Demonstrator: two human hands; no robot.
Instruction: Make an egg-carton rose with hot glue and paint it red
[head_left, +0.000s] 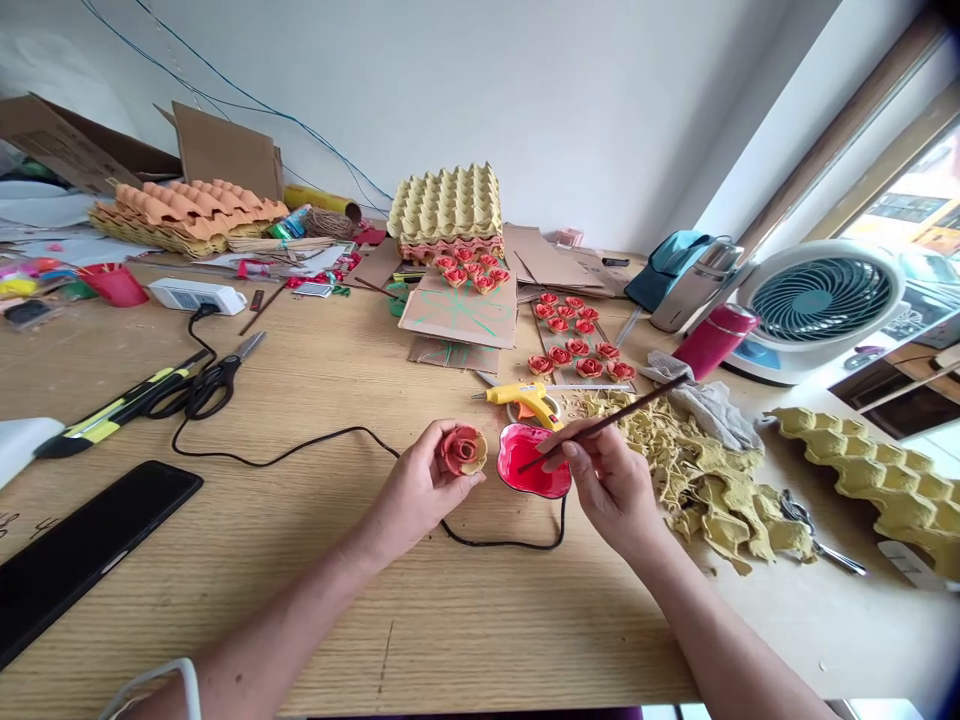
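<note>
Between the thumb and fingers of my left hand (420,485) is a rose made of egg-carton pulp (463,452). Most of its petals are red, while a patch on its right side is still bare yellow. My right hand (611,485) grips a thin dark paintbrush (634,405) like a pen. The brush tip dips into red paint in a small wavy-edged dish (534,485), which sits on the table between my hands. Just behind the dish lies a yellow hot glue gun (525,398), its black cord looping across the table in front.
Finished red roses (576,347) stand in rows behind, more on a cardboard piece (461,310). Torn carton scraps (705,490) and an egg tray (870,470) lie right, near a fan (821,300). Scissors (206,385) and a phone (90,550) lie left.
</note>
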